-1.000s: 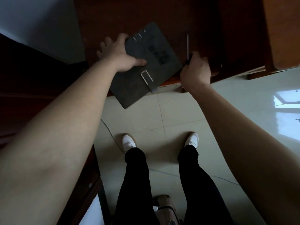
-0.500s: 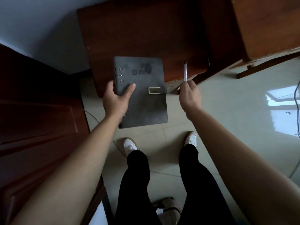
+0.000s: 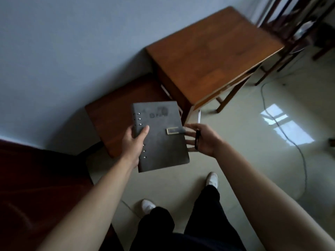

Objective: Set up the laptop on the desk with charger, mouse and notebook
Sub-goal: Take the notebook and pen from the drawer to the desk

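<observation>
Left hand (image 3: 133,142) clamped on one notebook (image 3: 161,136), thumb on the front cover, other fingers hidden under it. Right hand (image 3: 203,140) palm up just beside the notebook's right edge, fingers spread apart and extended, with one pen (image 3: 198,132) lying across the palm, dark grip low, pale tip pointing up; cannot tell if any finger pinches it.

Counts: one notebook, one pen, two hands, two wooden surfaces, two white shoes.

Notebook: dark grey, closed, held in the air flat toward the camera, six small metal rings along the spine side in two groups of three, a strap with a pale metal clasp (image 3: 172,130) on the right edge. Embossed logo and some characters near the top of the cover, too blurred to read.

Behind the notebook, a low dark wooden stand (image 3: 112,120); beyond that, to the right, the taller wooden desk (image 3: 213,57). Cable (image 3: 282,127) on the pale tile floor right of the notebook.
</observation>
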`<state>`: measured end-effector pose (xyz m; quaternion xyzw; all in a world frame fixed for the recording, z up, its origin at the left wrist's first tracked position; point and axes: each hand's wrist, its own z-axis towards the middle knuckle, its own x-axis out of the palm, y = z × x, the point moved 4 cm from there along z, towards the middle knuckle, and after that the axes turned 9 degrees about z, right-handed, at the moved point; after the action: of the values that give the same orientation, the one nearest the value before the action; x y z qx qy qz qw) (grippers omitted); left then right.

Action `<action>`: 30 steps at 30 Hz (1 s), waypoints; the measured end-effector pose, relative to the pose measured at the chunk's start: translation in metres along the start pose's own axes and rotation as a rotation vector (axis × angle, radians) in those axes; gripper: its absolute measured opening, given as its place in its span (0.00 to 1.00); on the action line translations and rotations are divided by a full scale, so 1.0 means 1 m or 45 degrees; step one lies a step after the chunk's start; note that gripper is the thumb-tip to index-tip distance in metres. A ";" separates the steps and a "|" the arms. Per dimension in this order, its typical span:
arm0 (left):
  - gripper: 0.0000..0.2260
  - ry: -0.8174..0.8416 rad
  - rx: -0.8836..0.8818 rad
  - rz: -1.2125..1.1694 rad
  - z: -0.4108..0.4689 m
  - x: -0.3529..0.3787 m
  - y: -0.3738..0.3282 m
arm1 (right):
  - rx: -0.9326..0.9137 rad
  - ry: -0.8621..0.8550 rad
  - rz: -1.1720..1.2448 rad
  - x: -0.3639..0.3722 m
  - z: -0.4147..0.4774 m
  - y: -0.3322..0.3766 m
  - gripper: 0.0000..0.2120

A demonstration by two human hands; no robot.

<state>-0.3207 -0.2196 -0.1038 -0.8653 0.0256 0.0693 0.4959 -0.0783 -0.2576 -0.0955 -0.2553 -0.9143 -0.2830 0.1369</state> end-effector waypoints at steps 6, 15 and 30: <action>0.31 0.694 -0.217 0.009 -0.027 0.081 -0.089 | -0.179 0.008 0.061 -0.064 -0.103 0.060 0.17; 0.32 0.997 -0.139 0.280 -0.071 0.282 -0.179 | -0.435 -0.126 0.259 -0.236 -0.184 0.156 0.18; 0.30 1.275 -0.298 0.444 -0.095 0.629 -0.230 | -0.541 -0.278 0.538 -0.507 -0.252 0.296 0.19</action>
<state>0.3363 -0.1698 0.0488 -0.8248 0.3941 -0.2678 0.3046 0.5311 -0.3931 0.0389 -0.4914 -0.7707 -0.4040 0.0374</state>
